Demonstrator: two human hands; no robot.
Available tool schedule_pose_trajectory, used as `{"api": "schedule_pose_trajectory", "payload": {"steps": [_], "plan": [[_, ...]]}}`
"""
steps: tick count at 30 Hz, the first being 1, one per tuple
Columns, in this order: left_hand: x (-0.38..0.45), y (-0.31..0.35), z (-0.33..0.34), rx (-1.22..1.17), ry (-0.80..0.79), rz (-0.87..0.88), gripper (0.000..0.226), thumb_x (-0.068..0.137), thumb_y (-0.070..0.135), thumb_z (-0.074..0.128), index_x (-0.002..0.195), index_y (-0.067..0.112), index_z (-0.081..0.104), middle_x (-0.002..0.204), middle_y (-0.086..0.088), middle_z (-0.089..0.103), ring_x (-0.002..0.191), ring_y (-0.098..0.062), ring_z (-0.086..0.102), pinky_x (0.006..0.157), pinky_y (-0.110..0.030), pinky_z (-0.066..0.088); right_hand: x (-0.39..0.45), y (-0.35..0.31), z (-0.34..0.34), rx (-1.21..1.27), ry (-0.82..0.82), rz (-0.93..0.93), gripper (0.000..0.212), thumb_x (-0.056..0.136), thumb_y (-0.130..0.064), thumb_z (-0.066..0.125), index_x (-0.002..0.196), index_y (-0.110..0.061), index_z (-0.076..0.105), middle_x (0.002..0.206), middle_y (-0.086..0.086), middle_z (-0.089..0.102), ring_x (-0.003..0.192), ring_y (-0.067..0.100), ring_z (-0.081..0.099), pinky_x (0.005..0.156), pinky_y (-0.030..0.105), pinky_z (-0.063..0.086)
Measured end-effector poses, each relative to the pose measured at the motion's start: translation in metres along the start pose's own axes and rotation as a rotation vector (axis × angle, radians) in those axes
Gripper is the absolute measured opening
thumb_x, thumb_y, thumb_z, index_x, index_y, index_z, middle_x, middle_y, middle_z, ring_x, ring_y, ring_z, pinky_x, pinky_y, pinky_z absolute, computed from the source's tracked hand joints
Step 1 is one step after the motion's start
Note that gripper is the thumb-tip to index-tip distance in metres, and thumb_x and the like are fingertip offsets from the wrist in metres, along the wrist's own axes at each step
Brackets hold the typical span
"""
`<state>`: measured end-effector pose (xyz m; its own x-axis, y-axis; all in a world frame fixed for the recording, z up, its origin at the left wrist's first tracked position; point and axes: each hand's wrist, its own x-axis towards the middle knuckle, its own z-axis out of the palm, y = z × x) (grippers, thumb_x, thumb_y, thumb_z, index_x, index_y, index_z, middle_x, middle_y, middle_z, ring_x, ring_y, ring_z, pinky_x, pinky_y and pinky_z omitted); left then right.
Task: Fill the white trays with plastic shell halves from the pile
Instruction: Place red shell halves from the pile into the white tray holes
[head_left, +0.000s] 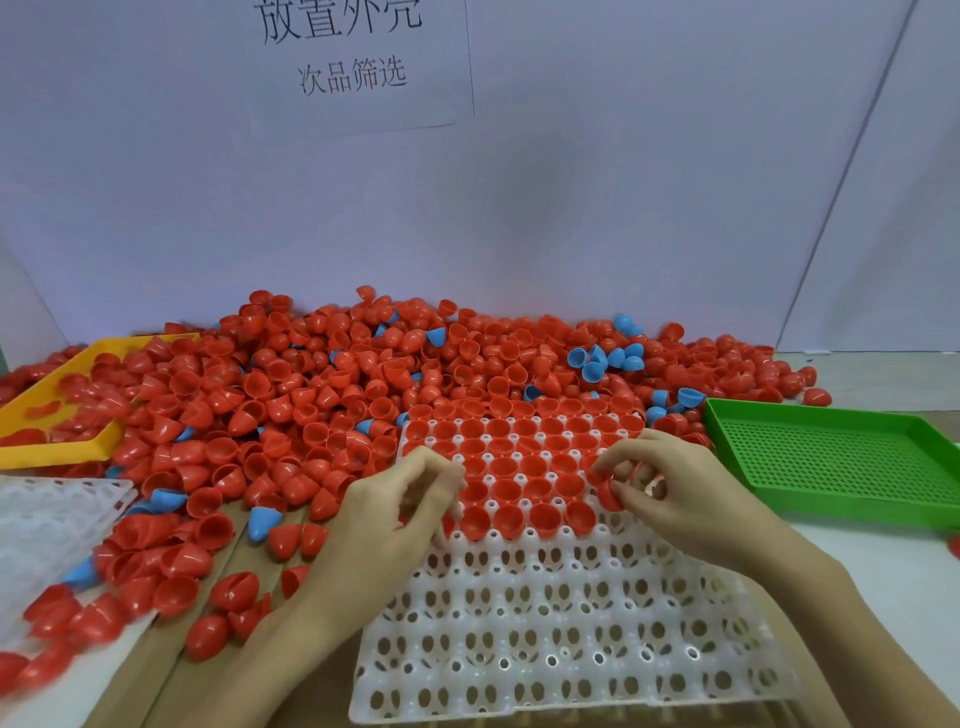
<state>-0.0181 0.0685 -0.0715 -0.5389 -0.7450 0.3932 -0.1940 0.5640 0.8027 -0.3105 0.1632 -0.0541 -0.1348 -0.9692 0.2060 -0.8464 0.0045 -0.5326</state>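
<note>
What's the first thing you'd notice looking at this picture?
A huge pile of red shell halves spreads across the back of the table, with a few blue ones mixed in. In front, a white tray has its far rows filled with red, while the right hand holds a red shell over it.

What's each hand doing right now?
Left hand: fingers curled over the white tray; contents cannot be told.
Right hand: pinching a red shell half.

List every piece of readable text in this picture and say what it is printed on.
"放置外壳": top line, large, on the white paper sheet stuck to the back wall; its upper edge is cut off by the frame.
"次品筛选": smaller line below, same sheet.
No readable text on the trays or shells.
</note>
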Motion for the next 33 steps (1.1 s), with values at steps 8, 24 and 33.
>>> {"api": "schedule_pose_trajectory", "payload": {"steps": [8,24,33], "plan": [[-0.002,-0.012,0.003,0.475,-0.16,0.351,0.021,0.105,0.04,0.057,0.104,0.022,0.069,0.098,0.017,0.056,0.089,-0.004,0.056,0.076,-0.026,0.053,-0.002,0.0,-0.005,-0.065,-0.093,0.029,0.026,0.102,-0.022,0.062,0.106,-0.044,0.075,0.102,-0.015,0.061,0.088,-0.003,0.058,0.073,0.017,0.048],[0.134,-0.006,0.011,0.315,-0.1,-0.088,0.014,0.104,0.032,0.062,0.109,0.026,0.074,0.104,0.015,0.07,0.093,0.004,0.063,0.085,-0.018,0.049,0.001,0.0,0.006,-0.123,-0.081,-0.013,0.003,0.099,-0.04,0.068,0.1,-0.041,0.065,0.089,-0.02,0.059,0.078,-0.003,0.055,0.066,0.014,0.041],[0.19,-0.03,0.043,0.877,-0.416,-0.075,0.044,0.112,0.04,0.04,0.123,0.013,0.073,0.125,-0.006,0.065,0.125,-0.029,0.053,0.114,-0.053,0.037,0.001,0.001,0.007,-0.098,-0.08,-0.013,0.003,0.1,-0.038,0.067,0.103,-0.036,0.066,0.088,-0.018,0.058,0.077,-0.002,0.055,0.067,0.013,0.043]]}}
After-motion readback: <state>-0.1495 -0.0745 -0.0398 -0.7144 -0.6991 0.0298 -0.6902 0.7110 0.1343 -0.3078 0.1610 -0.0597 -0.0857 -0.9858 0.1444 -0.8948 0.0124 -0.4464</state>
